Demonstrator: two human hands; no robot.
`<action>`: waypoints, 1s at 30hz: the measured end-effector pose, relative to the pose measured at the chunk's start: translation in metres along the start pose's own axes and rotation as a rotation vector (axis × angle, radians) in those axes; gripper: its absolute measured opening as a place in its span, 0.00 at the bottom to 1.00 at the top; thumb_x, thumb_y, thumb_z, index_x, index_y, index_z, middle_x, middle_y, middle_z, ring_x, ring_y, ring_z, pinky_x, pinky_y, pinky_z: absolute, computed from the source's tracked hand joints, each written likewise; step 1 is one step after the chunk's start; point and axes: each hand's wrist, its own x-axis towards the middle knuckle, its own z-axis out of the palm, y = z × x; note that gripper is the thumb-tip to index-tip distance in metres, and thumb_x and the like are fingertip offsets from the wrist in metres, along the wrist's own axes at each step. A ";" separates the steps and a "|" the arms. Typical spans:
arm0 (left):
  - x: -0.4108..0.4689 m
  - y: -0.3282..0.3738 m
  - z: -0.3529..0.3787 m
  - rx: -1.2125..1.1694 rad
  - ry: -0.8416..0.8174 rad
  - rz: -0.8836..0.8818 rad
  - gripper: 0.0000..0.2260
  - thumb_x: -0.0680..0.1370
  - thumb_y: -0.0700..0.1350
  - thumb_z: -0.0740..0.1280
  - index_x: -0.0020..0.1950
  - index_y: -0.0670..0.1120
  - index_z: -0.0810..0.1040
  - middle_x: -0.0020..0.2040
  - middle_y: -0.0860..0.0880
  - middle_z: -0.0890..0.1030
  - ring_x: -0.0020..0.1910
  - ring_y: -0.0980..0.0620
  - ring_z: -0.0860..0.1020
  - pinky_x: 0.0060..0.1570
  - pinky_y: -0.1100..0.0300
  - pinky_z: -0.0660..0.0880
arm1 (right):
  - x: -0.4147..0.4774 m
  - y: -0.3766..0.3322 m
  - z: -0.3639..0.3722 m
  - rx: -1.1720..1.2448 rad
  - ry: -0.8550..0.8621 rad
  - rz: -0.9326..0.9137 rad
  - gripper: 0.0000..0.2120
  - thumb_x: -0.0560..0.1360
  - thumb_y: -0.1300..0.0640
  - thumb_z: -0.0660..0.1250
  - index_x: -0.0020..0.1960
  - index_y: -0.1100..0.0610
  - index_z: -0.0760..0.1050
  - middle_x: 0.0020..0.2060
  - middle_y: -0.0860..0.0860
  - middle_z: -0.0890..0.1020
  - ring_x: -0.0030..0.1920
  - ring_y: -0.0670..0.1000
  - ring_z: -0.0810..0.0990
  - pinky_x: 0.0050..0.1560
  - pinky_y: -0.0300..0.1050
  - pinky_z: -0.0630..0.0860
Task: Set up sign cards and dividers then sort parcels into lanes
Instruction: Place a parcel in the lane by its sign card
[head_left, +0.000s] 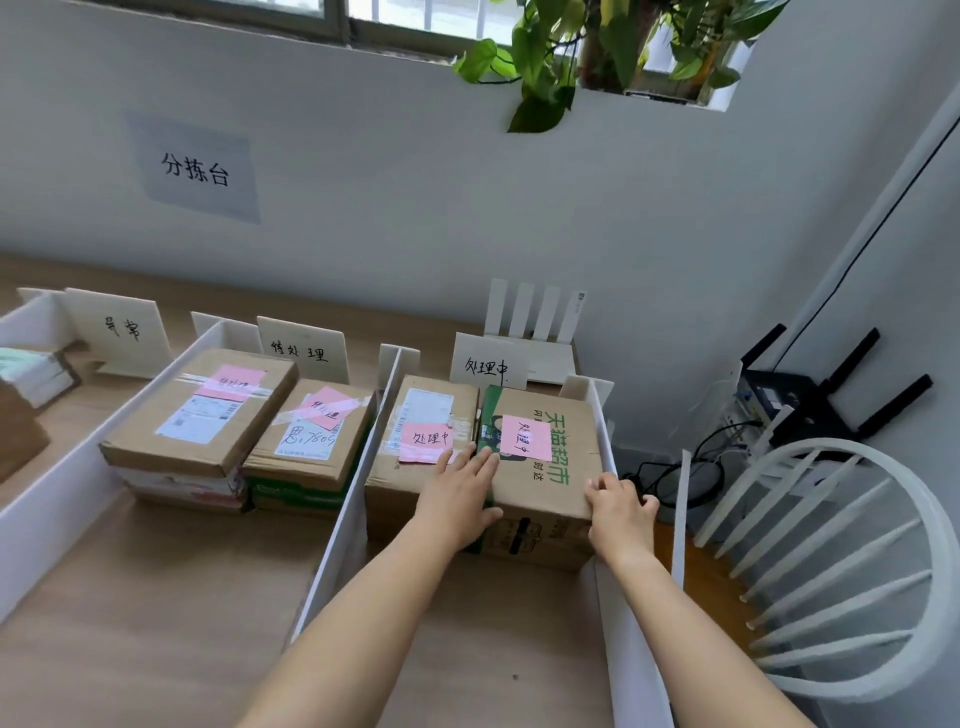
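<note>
Status: the green-printed carton (563, 491) is in the far-right lane, at 1 o'clock from the person. It sits flush against a plain carton (395, 480) at its 9 o'clock, and its far side is close to the right divider (605, 431). Both boxes carry a pink note matching the sign card (485, 366) at the lane's 12 o'clock end.

Hands are apart, both on the same box:
- left hand (462, 486): fingers straight, lying flat on top along the seam at the carton's 9 o'clock edge. It presses and doesn't grip.
- right hand (618, 506): fingers curled round the near corner at the carton's 4 o'clock, wedged between box and divider.

Handling, judged from looks only:
- Corrugated board, stiff at edges and corners, softer mid-panel. Corner and edge holds are the right call.
- Weight unknown. It's the biggest box in this lane, so assume moderate.
- The printed faces look smooth, so a flat palm may slip. Hooking a corner is safer.
- The dividers look like thin white board and would tip if the box is shoved at 3 o'clock. Push along the lane toward 12 instead.
- The pink note is loose paper, so keep fingers off it.

Middle lane at 11 o'clock holds two stacks of parcels (202, 410) under its own sign card (301, 353), and they look sorted. The lane at 10 o'clock is only partly in view.
</note>
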 end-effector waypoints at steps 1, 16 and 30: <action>-0.006 -0.009 -0.008 0.010 0.037 0.013 0.32 0.80 0.56 0.59 0.78 0.48 0.48 0.79 0.50 0.49 0.77 0.50 0.45 0.75 0.51 0.42 | 0.000 -0.001 -0.001 0.003 -0.027 0.010 0.22 0.77 0.59 0.64 0.70 0.52 0.67 0.64 0.50 0.69 0.64 0.52 0.68 0.65 0.54 0.64; -0.190 -0.212 -0.141 0.040 0.298 -0.357 0.39 0.68 0.60 0.72 0.73 0.49 0.60 0.72 0.48 0.65 0.71 0.48 0.63 0.70 0.55 0.58 | -0.045 -0.178 -0.098 0.672 0.058 -0.055 0.26 0.68 0.54 0.75 0.62 0.56 0.70 0.59 0.56 0.76 0.59 0.58 0.74 0.57 0.53 0.73; -0.463 -0.372 -0.218 0.157 0.251 -0.682 0.43 0.68 0.60 0.72 0.76 0.50 0.55 0.74 0.47 0.62 0.73 0.48 0.61 0.69 0.52 0.60 | -0.192 -0.445 -0.186 0.809 0.093 -0.486 0.30 0.65 0.54 0.77 0.63 0.56 0.71 0.54 0.53 0.76 0.58 0.54 0.73 0.53 0.45 0.69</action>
